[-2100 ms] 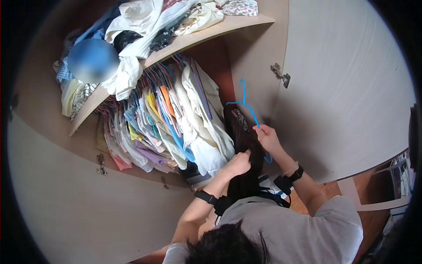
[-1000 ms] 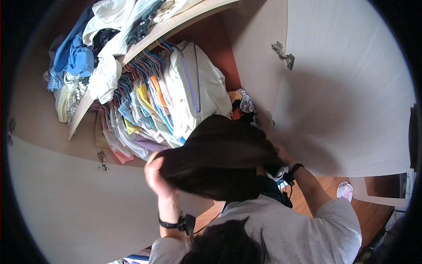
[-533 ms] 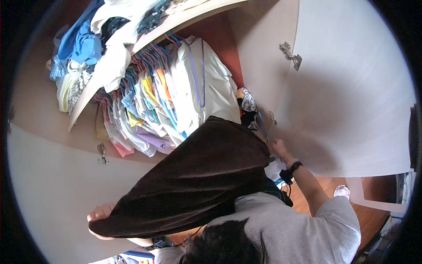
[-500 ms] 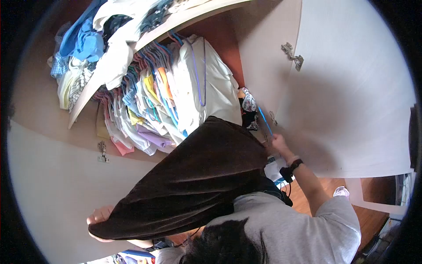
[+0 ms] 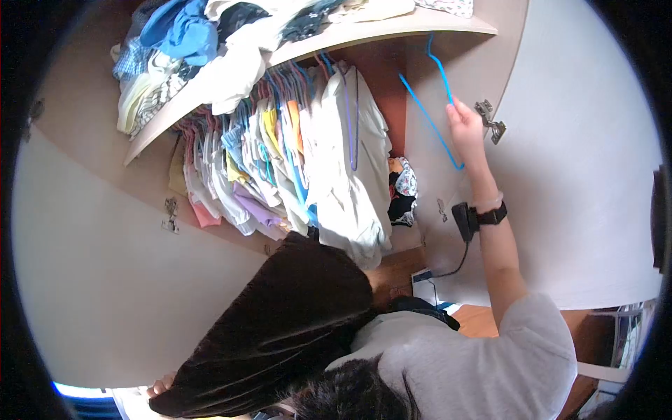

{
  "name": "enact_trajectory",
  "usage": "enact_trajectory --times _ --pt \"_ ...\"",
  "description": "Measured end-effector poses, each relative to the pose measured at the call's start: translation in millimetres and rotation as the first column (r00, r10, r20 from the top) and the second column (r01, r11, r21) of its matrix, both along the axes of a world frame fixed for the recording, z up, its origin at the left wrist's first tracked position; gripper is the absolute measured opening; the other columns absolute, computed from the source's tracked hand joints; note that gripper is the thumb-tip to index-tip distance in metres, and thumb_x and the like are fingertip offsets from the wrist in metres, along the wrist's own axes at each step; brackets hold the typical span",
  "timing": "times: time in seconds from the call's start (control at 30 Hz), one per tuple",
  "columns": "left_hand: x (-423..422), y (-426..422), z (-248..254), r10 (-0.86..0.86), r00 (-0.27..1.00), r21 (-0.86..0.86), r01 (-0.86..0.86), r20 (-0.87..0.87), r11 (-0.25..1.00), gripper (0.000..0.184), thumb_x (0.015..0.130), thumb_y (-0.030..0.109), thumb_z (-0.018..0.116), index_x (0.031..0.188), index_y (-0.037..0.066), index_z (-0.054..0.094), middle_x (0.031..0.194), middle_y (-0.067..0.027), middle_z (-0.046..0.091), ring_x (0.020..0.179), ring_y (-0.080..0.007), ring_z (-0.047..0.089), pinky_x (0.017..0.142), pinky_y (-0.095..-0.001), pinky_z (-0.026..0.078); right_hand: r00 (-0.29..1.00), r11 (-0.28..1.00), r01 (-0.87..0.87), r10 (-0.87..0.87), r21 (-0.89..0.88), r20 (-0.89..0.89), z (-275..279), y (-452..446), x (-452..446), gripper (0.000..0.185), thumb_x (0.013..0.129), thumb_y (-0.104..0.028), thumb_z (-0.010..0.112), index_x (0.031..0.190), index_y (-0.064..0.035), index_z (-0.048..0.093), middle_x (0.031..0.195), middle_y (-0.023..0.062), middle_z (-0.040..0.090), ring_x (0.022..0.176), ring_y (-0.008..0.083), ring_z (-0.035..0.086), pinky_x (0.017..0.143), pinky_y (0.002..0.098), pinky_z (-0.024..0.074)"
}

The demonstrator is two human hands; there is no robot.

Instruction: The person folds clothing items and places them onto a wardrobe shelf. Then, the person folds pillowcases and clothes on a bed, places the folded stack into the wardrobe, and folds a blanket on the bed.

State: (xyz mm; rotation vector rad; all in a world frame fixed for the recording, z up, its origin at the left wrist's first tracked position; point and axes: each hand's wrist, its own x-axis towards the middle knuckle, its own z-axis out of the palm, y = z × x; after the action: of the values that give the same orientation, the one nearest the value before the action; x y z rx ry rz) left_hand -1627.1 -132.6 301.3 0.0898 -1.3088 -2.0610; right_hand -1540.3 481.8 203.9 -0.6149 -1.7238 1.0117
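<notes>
My right hand [image 5: 465,133] is raised beside the right side of the wardrobe, its fingers closed on a bright blue clothes hanger [image 5: 428,119]. No garment hangs on this hanger, and its upper end reaches just under the shelf. At the lower left, my left hand [image 5: 162,386] grips the edge of a dark brown, velvety garment [image 5: 280,329]. Most of that hand is hidden behind the cloth. The garment stretches from there up to the bottom of the hanging clothes, in front of my body.
White and coloured clothes [image 5: 280,147] hang packed on the rail, with a purple hanger [image 5: 355,126] at their right end. Above runs a shelf [image 5: 392,29] piled with clothes, including a blue one [image 5: 183,31]. Wardrobe doors [image 5: 581,175] with metal hinges [image 5: 490,120] flank both sides.
My right hand has risen, lifting the blue hanger towards the shelf. The brown garment and my left hand have dropped lower, and the garment's right part has drawn away leftward. The view has shifted too.
</notes>
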Motion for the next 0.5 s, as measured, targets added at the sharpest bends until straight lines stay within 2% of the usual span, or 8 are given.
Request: enact_trajectory --times 0.1,0.2,0.23,0.27,0.33,0.4,0.5 --pt "11.3 -19.1 -15.7 -0.049 0.999 -0.066 0.048 -0.012 0.997 0.026 0.085 0.023 0.036 0.094 0.001 0.047 0.086 -0.0100 0.050 0.080 -0.0210 0.048 0.074 -0.0336 0.039 0.991 0.997 -0.040 0.030 -0.071 -0.131 -6.3 26.3 -20.2 0.031 0.088 -0.014 0.051 0.112 0.0054 0.054 0.081 0.0030 0.061 0.075 0.0061 0.052 0.067 0.0211 0.0427" --pt "20.3 -27.2 -34.4 -0.155 0.988 -0.149 0.149 -0.026 0.977 0.037 0.084 0.026 0.036 0.101 -0.003 0.052 0.092 -0.0134 0.056 0.086 -0.0233 0.054 0.079 -0.0349 0.043 0.995 0.997 0.077 -0.078 0.014 0.065 -6.8 37.5 -21.3 0.032 0.088 -0.015 0.052 0.113 0.0046 0.054 0.077 0.0025 0.060 0.071 0.0062 0.051 0.064 0.0215 0.0425" --pt "20.4 -26.2 -40.9 -0.198 0.980 -0.176 0.190 -0.025 0.966 0.041 0.084 0.027 0.036 0.104 -0.004 0.054 0.095 -0.0145 0.058 0.088 -0.0241 0.056 0.081 -0.0354 0.044 0.996 0.999 0.045 -0.043 -0.029 0.081 -13.6 44.9 -21.5 0.032 0.087 -0.016 0.052 0.113 0.0032 0.055 0.071 -0.0006 0.055 0.064 0.0045 0.046 0.057 0.0205 0.0396" --pt "22.6 4.0 -34.9 -0.133 0.991 -0.160 0.133 0.014 0.978 0.040 0.084 0.027 0.037 0.102 -0.004 0.055 0.092 -0.0148 0.059 0.087 -0.0238 0.056 0.081 -0.0351 0.044 0.997 0.999 0.038 -0.036 -0.029 0.067 -18.3 47.8 -21.1 0.031 0.088 -0.016 0.052 0.113 0.0029 0.056 0.069 -0.0018 0.053 0.062 0.0040 0.044 0.054 0.0203 0.0377" --pt "16.3 -3.0 -42.2 -0.404 0.915 -0.178 0.400 0.019 0.899 0.036 0.084 0.023 0.036 0.095 -0.006 0.056 0.094 -0.0134 0.058 0.088 -0.0215 0.054 0.082 -0.0338 0.042 0.999 0.999 0.023 -0.022 -0.029 0.036 -26.6 51.2 -20.7 0.031 0.088 -0.016 0.052 0.112 0.0022 0.056 0.065 -0.0042 0.049 0.057 0.0029 0.039 0.049 0.0199 0.0339" --pt "9.0 -5.4 -56.2 -0.164 0.986 -0.316 0.167 0.038 0.934 0.035 0.084 0.022 0.037 0.095 -0.005 0.056 0.092 -0.0131 0.058 0.087 -0.0210 0.055 0.081 -0.0330 0.042 1.000 0.999 0.002 -0.001 -0.038 0.019 -29.5 55.4 -18.6 0.031 0.088 -0.016 0.052 0.112 0.0031 0.056 0.064 -0.0057 0.047 0.055 0.0021 0.037 0.047 0.0199 0.0313" --pt "12.8 -5.1 -59.5 -0.397 0.917 -0.296 0.392 0.048 0.871 0.034 0.083 0.022 0.040 0.096 -0.005 0.056 0.092 -0.0134 0.058 0.086 -0.0211 0.055 0.081 -0.0328 0.042 1.000 0.999 0.023 -0.023 -0.026 0.018 -30.3 71.0 -24.7 0.030 0.088 -0.014 0.052 0.113 0.0025 0.055 0.061 -0.0094 0.041 0.052 0.0004 0.033 0.044 0.0182 0.0263"
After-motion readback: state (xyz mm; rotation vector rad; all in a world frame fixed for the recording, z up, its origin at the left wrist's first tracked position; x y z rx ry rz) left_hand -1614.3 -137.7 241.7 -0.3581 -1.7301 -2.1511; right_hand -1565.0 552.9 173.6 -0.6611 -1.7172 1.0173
